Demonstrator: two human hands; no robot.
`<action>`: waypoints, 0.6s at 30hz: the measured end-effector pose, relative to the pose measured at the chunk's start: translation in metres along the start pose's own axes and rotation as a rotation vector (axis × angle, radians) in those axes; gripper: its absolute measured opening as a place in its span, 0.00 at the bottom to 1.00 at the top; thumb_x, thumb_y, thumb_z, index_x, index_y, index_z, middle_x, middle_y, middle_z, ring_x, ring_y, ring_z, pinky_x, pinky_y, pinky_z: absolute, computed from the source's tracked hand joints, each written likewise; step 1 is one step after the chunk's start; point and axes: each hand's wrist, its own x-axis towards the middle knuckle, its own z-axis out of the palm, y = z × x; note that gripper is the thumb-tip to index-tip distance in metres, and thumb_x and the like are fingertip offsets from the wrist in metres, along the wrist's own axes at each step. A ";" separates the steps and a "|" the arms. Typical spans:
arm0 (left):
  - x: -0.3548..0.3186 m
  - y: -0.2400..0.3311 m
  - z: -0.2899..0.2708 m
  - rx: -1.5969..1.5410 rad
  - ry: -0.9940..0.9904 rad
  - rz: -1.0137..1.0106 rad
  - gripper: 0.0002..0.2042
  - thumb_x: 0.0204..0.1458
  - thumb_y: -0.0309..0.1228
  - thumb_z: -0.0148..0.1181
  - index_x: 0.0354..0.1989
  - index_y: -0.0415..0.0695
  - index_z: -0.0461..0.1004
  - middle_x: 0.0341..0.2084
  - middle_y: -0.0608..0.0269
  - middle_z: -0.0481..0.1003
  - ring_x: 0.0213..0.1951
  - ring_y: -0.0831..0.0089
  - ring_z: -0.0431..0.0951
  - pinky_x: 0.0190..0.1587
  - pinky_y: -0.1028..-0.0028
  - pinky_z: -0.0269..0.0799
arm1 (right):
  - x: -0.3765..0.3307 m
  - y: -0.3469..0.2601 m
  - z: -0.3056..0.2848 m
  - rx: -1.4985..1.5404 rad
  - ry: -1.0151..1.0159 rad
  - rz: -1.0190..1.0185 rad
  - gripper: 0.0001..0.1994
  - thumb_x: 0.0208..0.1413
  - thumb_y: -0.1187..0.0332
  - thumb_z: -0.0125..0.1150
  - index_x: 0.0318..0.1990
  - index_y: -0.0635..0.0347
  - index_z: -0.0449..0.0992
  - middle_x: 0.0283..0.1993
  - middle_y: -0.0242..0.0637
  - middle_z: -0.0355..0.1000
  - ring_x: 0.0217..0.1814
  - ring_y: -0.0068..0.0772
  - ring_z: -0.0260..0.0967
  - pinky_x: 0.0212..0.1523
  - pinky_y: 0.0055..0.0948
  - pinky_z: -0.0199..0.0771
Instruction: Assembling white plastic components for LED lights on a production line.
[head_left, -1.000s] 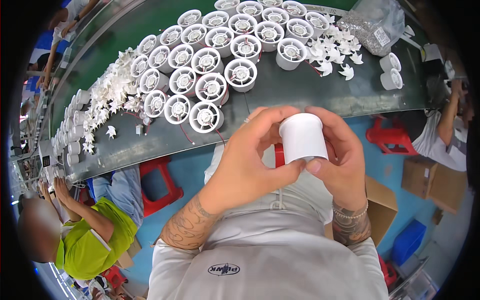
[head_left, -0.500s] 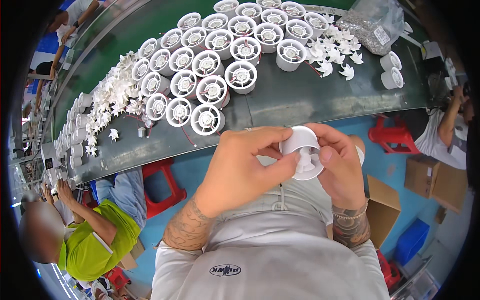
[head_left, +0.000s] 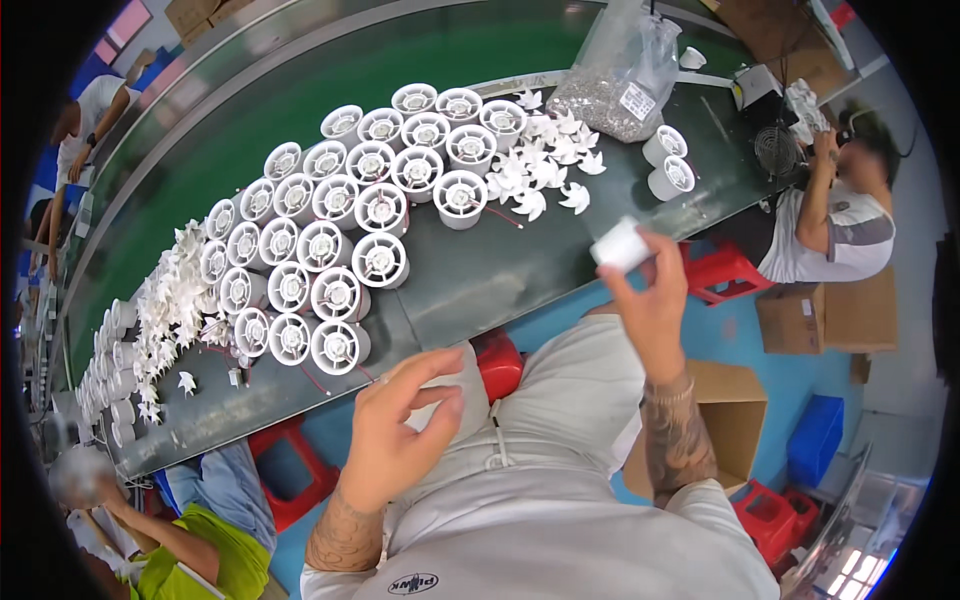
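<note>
My right hand is raised over the table's near edge and grips a white round fan housing by its side. My left hand hangs lower, near my chest, with fingers loosely curled and nothing in it. On the dark table stand several rows of white round fan housings. A heap of white fan blades lies to their right, in front of my right hand.
A clear bag of small metal parts stands at the back. Two more housings sit at the right. Another blade heap lies at the left. One person sits at the right, another at the lower left. Red stools stand below.
Both hands held the housing together in front of my chest. Now my right hand has carried it up and right toward the table, and my left hand has let go and dropped back.
</note>
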 end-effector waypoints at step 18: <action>-0.087 -0.083 -0.157 0.168 1.120 0.040 0.07 0.57 0.22 0.52 0.43 0.35 0.73 0.38 0.58 0.75 0.38 0.74 0.76 0.43 0.76 0.73 | 0.166 0.106 -0.003 -0.862 0.145 -0.369 0.24 0.50 0.64 0.64 0.56 0.57 0.68 0.57 0.42 0.69 0.62 0.46 0.63 0.65 0.49 0.53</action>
